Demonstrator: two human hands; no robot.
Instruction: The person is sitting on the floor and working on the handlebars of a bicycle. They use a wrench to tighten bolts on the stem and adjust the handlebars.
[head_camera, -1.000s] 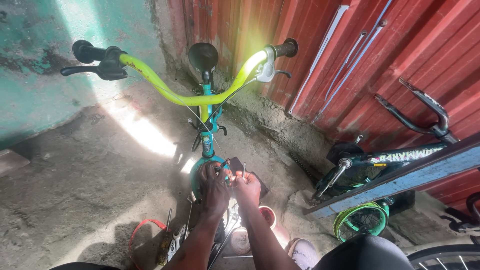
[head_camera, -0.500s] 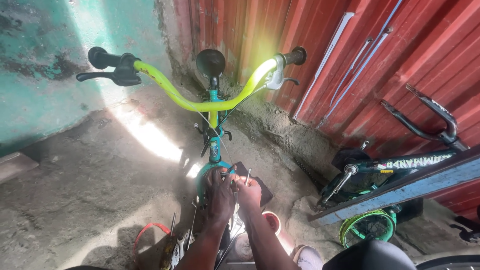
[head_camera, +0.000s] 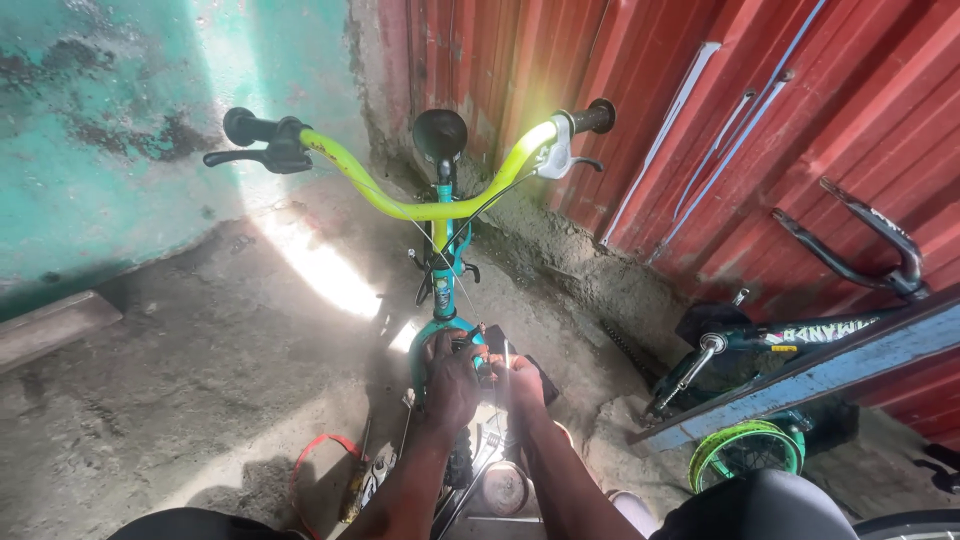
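Note:
A small teal bicycle stands in front of me with a yellow-green handlebar (head_camera: 420, 205), black grips and a black saddle (head_camera: 440, 132) beyond it. My left hand (head_camera: 452, 385) is wrapped around the teal fork (head_camera: 440, 328) just above the front wheel. My right hand (head_camera: 520, 378) sits right beside it, fingers pinched on a thin brake cable (head_camera: 505, 352) at the fork. Whether it also holds a small tool is hidden by the fingers.
Red corrugated metal wall (head_camera: 700, 100) on the right, a teal painted wall (head_camera: 100, 130) on the left. Another bicycle with a green-rimmed wheel (head_camera: 745, 450) lies at right under a blue plank (head_camera: 830, 370). A red strap (head_camera: 315, 460) and small tools lie on the dirt ground near my knees.
The view has shifted down and closer over the bicycle. Both hands stay at the fork, with the right hand's fingers working slightly on the cable.

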